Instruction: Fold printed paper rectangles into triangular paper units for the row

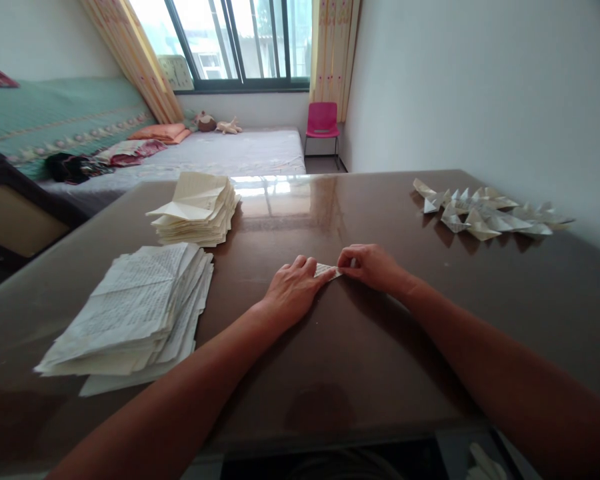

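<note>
A small folded piece of printed paper (pixel 325 269) lies on the brown table between my hands, partly covered by fingers. My left hand (pixel 294 288) presses on its left side, thumb stretched along the near edge. At the paper's right end, my right hand (pixel 373 265) pinches the tip between curled fingers and thumb. Left of my left hand sits a stack of printed sheets (pixel 140 287), creased and uneven. Behind that stack is a pile of cream sheets (pixel 197 207). Several folded paper boats (pixel 485 210) stand grouped at the far right.
The glossy table (pixel 280 227) reaches toward a bed (pixel 260 150) below the window. A pink chair (pixel 323 120) stands by the far wall, and a dark wooden chair (pixel 20 213) is at the table's left. The white wall (pixel 470 87) runs along the right.
</note>
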A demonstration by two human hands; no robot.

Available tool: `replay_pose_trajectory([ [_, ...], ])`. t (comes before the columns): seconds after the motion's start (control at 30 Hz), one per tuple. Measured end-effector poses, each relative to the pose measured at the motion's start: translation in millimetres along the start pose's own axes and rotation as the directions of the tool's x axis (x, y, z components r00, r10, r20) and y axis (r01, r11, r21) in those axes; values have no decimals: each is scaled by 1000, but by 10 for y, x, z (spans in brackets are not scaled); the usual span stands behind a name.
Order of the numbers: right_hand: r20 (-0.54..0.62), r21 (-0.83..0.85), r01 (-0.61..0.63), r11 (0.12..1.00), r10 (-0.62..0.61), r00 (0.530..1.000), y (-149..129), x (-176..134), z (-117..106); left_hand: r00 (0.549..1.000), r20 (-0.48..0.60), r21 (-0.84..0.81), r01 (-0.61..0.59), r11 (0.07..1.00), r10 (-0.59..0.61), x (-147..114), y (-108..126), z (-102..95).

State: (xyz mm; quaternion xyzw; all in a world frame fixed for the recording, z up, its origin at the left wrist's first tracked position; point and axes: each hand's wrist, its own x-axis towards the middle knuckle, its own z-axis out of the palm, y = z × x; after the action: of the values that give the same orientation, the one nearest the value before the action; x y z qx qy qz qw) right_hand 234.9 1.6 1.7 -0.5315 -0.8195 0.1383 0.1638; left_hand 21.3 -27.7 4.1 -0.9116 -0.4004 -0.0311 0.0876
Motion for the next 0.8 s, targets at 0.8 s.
replay_pose_trajectory([
  [0.8, 263, -285, 270, 920, -196, 945, -40, -127, -317, 996, 61, -44, 67, 997, -65, 81, 70, 40],
])
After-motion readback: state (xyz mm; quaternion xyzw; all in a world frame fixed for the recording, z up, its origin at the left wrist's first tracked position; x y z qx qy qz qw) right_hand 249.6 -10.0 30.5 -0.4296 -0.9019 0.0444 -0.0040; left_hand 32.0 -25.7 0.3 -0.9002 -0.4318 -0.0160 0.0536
